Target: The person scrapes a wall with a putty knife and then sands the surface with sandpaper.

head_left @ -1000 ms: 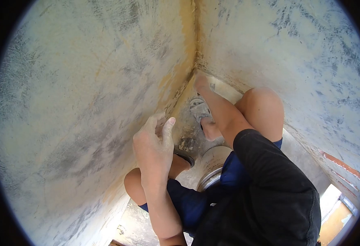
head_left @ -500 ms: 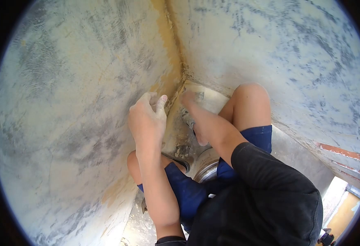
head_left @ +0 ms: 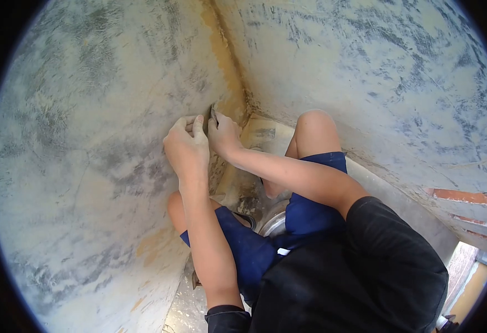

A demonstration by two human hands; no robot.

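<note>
My right hand (head_left: 226, 135) is closed around a thin, dark-bladed scraper (head_left: 212, 112), its blade standing up close to the left wall (head_left: 115, 139). Just left of it is my left hand (head_left: 187, 140), fingers curled and dusted with pale powder, near the same wall. Whatever those fingers may hold is hidden from this angle. Beyond both hands, a yellowish strip (head_left: 229, 72) runs down the corner where the two walls meet. Both walls carry patchy white and grey coating.
My bent knees (head_left: 316, 130) flank my arms, close to the walls. Beneath me is a round metallic container (head_left: 275, 222) on the stained floor. Reddish bare patches (head_left: 465, 196) show low on the right wall (head_left: 376, 83).
My right hand has swung left and up from the floor corner to beside my left hand, bringing the scraper into sight. My left hand has shifted slightly left and up.
</note>
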